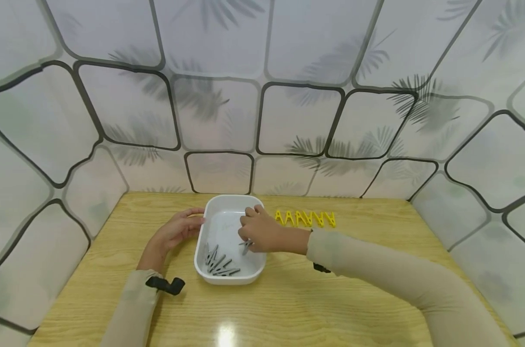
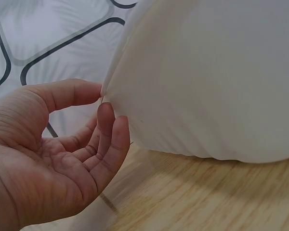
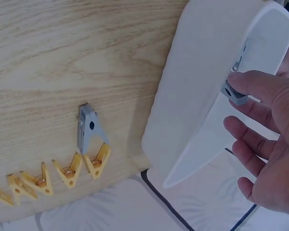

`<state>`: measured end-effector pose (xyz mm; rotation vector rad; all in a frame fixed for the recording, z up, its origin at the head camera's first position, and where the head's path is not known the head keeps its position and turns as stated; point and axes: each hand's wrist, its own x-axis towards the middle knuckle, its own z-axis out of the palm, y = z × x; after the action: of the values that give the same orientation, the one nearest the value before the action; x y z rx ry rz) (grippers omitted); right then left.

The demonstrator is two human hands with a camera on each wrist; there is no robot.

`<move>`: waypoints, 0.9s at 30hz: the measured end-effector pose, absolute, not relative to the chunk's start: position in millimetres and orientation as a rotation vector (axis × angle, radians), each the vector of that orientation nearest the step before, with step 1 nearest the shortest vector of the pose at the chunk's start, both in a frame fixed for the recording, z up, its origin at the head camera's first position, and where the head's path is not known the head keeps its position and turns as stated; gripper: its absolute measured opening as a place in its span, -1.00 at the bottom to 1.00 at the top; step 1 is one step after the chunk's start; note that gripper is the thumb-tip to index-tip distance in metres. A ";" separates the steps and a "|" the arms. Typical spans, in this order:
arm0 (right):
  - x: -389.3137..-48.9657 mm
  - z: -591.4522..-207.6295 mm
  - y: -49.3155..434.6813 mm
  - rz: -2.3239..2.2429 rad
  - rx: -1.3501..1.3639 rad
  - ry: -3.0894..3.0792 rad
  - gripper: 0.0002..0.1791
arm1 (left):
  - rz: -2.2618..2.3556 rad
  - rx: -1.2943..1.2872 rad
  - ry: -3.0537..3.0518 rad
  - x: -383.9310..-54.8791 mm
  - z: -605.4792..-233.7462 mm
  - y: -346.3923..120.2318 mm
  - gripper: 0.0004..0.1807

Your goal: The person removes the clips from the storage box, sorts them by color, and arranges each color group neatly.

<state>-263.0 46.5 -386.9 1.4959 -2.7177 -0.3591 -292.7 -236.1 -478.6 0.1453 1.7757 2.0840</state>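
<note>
A white plastic tray (image 1: 229, 280) sits on the table, with several grey clothespins (image 1: 219, 264) lying in its near left part. My left hand (image 1: 180, 230) holds the tray's left side; in the left wrist view its thumb is at the rim and curled fingers touch the outer wall. Over the tray's right half, my right hand (image 1: 261, 231) pinches one grey clothespin (image 3: 235, 94) between thumb and finger. Another grey clothespin (image 3: 90, 126) is on the table beside a row of yellow clothespins (image 1: 304, 219); in the head view my right hand and forearm hide it.
The wooden table (image 1: 331, 303) extends in front of the tray and to both sides. Behind it and around the sides hangs a pale patterned backdrop (image 1: 297, 120) with dark outlines and leaf shapes.
</note>
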 end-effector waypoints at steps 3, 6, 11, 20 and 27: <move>-262.6 -379.8 55.7 -0.299 1.491 -2.718 -0.87 | 2.085 0.155 1.769 -293.1 -478.4 -235.1 -0.47; -263.4 -375.2 66.3 -0.242 1.479 -2.721 -0.86 | 2.080 0.157 1.770 -293.1 -477.5 -234.7 -0.46; -267.5 -376.3 83.4 -0.196 1.442 -2.700 -0.85 | 2.080 0.140 1.776 -292.5 -475.4 -235.6 -0.46; -272.1 -382.5 105.1 -0.116 1.345 -2.673 -0.83 | 2.077 0.140 1.783 -291.0 -474.8 -237.6 -0.47; -270.2 -390.2 125.7 0.079 1.230 -2.624 -0.80 | 2.070 0.141 1.783 -291.1 -477.3 -235.2 -0.43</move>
<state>-270.2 125.7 -390.2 1.2296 -2.6236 0.0789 -291.1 -235.2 -477.3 0.1406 1.7834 2.0699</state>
